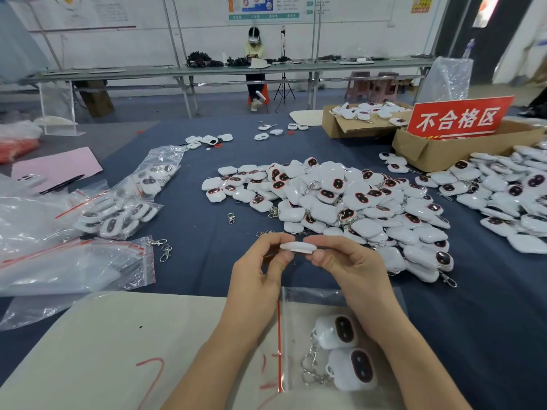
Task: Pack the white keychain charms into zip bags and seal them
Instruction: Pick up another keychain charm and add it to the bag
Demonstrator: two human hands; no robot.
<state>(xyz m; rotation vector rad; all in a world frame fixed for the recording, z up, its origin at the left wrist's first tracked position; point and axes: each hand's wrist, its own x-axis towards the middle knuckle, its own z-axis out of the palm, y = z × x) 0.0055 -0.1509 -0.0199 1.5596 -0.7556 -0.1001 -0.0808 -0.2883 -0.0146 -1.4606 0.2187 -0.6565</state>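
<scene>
A dark blue cloth covers the worktable, and the big pile of charms at its middle serves as the landmark. Just on the near side of the pile, the left hand and right hand hold one white charm edge-on above the cloth, each pinching an end between curled thumb and forefinger. Nearer still, under the right forearm, a zip bag lies on a cream sheet with two charms inside (whether its red strip is pressed closed cannot be told).

Left of the pile lie filled bags, with a heap of flat clear bags nearer the camera and loose clasps beside it. A pink paper sits further left.

Right of the pile spreads a second heap of charms. Beyond the pile to the right stand two cardboard boxes, one behind a red sign.

Well beyond the pile, across the floor, a long bench runs along a white wall hung with posters; a person sits at it, beside a tripod.
</scene>
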